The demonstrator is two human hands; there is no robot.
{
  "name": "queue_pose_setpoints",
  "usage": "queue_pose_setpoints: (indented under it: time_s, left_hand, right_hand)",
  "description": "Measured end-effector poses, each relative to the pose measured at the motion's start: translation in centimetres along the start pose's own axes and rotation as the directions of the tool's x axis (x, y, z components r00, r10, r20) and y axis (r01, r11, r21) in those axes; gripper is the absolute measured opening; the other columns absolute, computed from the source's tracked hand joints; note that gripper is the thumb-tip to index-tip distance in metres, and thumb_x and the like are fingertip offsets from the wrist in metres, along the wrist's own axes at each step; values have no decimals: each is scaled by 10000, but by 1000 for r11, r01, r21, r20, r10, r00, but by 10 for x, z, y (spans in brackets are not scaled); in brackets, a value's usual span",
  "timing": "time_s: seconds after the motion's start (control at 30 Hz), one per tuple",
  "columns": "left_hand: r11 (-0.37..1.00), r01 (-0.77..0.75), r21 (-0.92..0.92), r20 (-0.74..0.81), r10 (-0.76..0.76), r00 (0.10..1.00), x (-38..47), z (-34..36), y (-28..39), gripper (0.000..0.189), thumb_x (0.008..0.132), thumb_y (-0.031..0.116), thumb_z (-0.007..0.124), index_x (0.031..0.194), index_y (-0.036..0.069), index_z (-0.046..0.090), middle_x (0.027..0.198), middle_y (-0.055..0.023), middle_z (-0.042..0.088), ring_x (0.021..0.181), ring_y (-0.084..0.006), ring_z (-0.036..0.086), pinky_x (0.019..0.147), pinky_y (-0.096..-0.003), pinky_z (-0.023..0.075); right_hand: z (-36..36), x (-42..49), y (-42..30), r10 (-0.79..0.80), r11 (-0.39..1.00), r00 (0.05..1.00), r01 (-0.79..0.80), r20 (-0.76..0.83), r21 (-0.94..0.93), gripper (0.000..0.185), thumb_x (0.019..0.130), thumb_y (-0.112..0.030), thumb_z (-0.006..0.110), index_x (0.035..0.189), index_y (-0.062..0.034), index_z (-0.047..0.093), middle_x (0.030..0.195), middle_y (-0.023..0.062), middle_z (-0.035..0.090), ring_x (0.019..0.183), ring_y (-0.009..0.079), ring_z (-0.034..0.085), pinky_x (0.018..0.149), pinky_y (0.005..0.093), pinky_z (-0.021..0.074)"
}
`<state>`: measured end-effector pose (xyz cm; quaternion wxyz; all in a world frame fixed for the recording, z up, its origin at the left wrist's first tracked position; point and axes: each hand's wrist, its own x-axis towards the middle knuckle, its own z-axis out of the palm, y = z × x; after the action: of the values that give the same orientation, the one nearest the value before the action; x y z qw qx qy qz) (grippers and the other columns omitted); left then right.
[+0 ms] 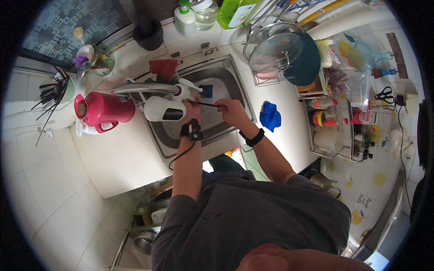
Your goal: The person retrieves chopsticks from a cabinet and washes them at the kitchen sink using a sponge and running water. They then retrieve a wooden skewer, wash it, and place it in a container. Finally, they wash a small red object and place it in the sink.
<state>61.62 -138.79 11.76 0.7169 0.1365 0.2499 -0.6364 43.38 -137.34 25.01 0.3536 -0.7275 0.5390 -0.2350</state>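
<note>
My right hand (233, 111) is over the stainless steel sink (217, 127), pinching one end of a thin dark stick (207, 104), perhaps a chopstick. The stick's other end reaches my left hand (192, 111). That hand is partly hidden by the white fitting on the tap, so its grip is unclear. Above it arches the metal tap spout (145, 88), with a white device (165, 109) bearing a dark panel beside it. A small blue item (206, 90) lies in the basin near its far side.
A crumpled blue cloth (270, 116) lies on the counter to the right. A pink jug (107, 111) and a holder with dark sticks (56, 89) stand left. Glass lids (276, 50) lean in a wire rack. Bottles (323, 117) fill a right-hand shelf.
</note>
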Motion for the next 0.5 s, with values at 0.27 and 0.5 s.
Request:
queue_pose_setpoints:
  time_s: [0.27, 0.5]
  left_hand:
    - [907, 336, 253, 17, -351, 936, -17, -35, 26, 207, 1098, 161, 429, 1158, 1, 545, 1008, -70, 569, 784, -152, 502, 645, -287, 457]
    - [819, 369, 440, -182, -320, 930, -80, 9, 25, 213, 1066, 179, 544, 1217, 36, 592, 963, 4, 576, 720, -83, 453, 538, -197, 332]
  right_hand:
    - [-16, 95, 72, -116, 991, 961, 130, 252, -41, 256, 932, -202, 648, 1070, -3, 733, 863, 113, 731, 797, 209, 709, 716, 361, 557]
    - [6, 216, 148, 185, 885, 980, -199, -74, -421, 316, 879, -214, 614, 1124, -50, 724, 1011, 231, 708, 998, 427, 665, 899, 475, 532]
